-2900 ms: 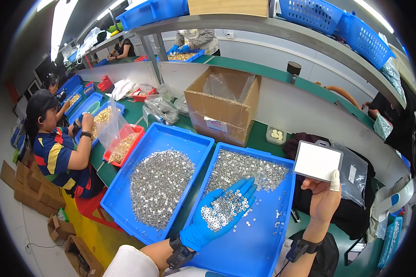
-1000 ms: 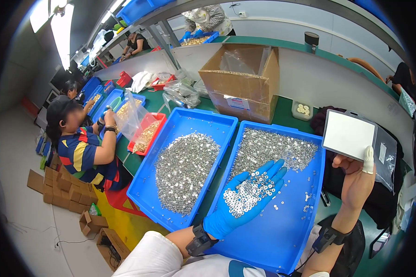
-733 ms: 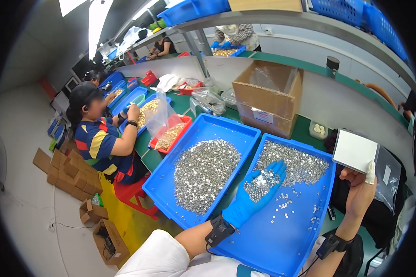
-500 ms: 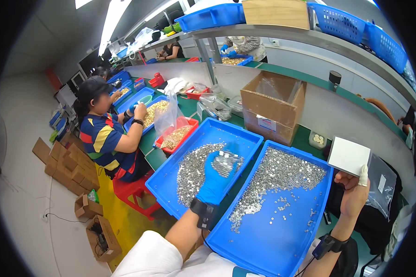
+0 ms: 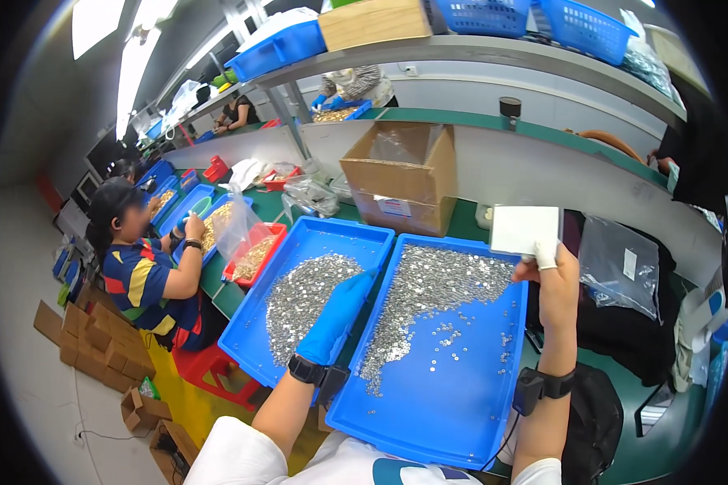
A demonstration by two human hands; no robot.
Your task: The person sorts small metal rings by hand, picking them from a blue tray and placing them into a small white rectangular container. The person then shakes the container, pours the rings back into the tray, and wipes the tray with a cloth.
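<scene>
My left hand [image 5: 334, 318], in a blue glove, is tilted edge-on over the right side of the left blue tray [image 5: 243, 349]. Its fingers are stretched out towards the far right; the palm is turned away, and I see nothing in it. Small shiny metal pieces [image 5: 303, 295], like washers, lie heaped in that tray beside the hand. My right hand [image 5: 555, 291] is raised by the far right corner of the right blue tray [image 5: 453, 412], gripping a flat white board [image 5: 524, 229]. A white finger cover sits on its thumb. Similar metal pieces [image 5: 412, 295] spread over that tray's far and left parts.
Behind the trays stands an open cardboard box [image 5: 408, 182]. A red bin [image 5: 277, 242] with a clear bag is at the left, near a seated co-worker [image 5: 150, 267]. To the right lie a clear plastic bag [image 5: 620, 263] and black cloth. A metal shelf [image 5: 493, 50] crosses overhead.
My left hand has turned from palm up, with metal pieces on it, to edge-on. My right hand holds the board nearer the right tray's far corner. The view has swung right.
</scene>
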